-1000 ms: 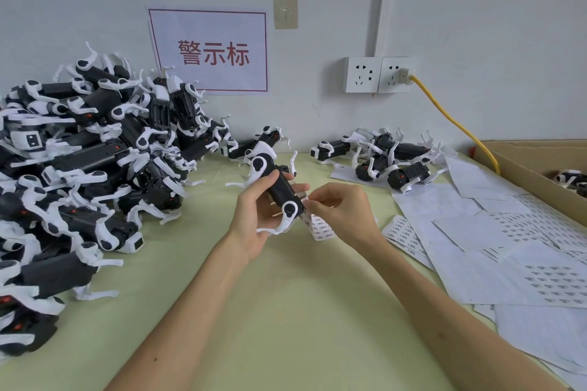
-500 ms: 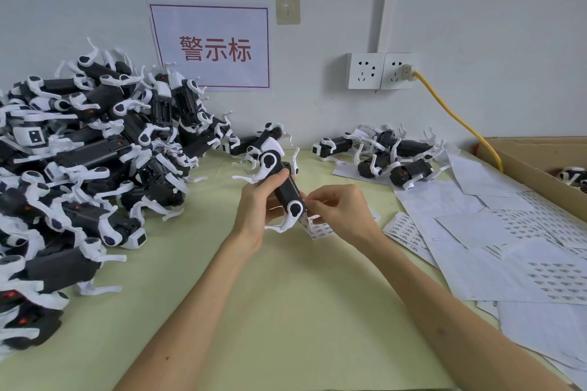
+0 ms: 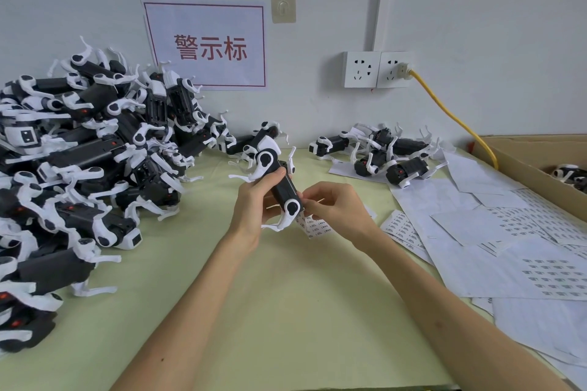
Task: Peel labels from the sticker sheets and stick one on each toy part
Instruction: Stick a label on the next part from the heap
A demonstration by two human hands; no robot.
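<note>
A black toy part with white legs (image 3: 282,187) is held above the green table, gripped around its body by my left hand (image 3: 254,209). My right hand (image 3: 333,209) is at the part's lower end, its fingertips pinched against the toy beside a white leg joint. A small strip of labels (image 3: 317,227) shows just under that hand; whether a label is between the fingertips is hidden. More sticker sheets (image 3: 508,232) cover the table on the right.
A big heap of black and white toy parts (image 3: 79,168) fills the left side. A smaller group of toy parts (image 3: 381,152) lies by the wall. A cardboard box (image 3: 540,165) stands far right, with a yellow cable (image 3: 451,114) running to the wall sockets.
Both hands with the toy part have stayed close together; my right fingertips have pressed in closer against the toy's lower end. The view has shifted slightly.
</note>
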